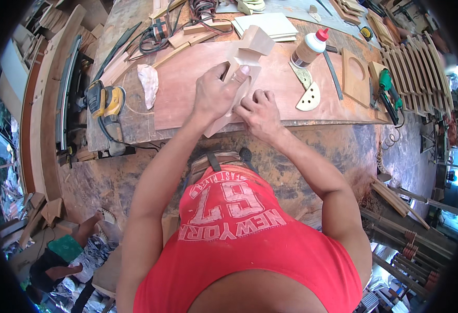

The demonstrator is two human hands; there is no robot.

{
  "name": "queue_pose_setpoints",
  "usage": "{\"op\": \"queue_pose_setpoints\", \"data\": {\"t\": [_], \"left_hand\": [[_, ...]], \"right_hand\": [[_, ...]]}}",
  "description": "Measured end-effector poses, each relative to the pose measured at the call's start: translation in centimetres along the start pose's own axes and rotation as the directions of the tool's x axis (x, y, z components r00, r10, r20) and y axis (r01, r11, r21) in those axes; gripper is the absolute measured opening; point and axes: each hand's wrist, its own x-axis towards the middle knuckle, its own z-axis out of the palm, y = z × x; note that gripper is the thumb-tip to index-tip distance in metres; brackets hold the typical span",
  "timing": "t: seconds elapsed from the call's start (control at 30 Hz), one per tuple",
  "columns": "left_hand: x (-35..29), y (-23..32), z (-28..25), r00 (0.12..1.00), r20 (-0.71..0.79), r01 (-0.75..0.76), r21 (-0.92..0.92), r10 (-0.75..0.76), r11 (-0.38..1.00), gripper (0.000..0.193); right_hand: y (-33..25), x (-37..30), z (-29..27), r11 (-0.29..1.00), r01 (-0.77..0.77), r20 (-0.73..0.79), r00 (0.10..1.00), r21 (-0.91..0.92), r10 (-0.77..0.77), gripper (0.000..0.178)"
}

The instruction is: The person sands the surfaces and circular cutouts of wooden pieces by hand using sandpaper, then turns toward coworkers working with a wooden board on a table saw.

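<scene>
One wood pc (pixel 250 56) in L hand (pixel 216 94), R hand (pixel 262 115) at edge.

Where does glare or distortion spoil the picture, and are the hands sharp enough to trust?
Head view: the corners fall to black, and bright patches at the far right wash out; head view, left side: the long board looks bowed; head view, centre: the left hand, right hand and wooden piece look well lit and fairly sharp.

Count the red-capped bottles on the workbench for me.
1: a white red-capped bottle, right of the pale wooden piece in the left hand. Others could be hidden.
</scene>
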Motion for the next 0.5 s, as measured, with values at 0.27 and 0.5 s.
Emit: {"op": "queue_pose_setpoints", "data": {"t": [0.27, 0.5], "left_hand": [[0.28, -0.13, -0.24, 1.000, -0.021, 0.011, -0.051, -0.012, 0.999, 0.062], [-0.07, 0.21, -0.19, 1.000, -0.009, -0.013, 0.017, 0.013, 1.000, 0.061]], "right_hand": [[0.35, 0.38, 0.17, 0.995, 0.097, -0.031, 0.995, 0.015, -0.096, 0.024], [0.45, 0.43, 0.29, 0.991, 0.125, -0.054, 0.991, 0.054, -0.122, 0.027]]}}
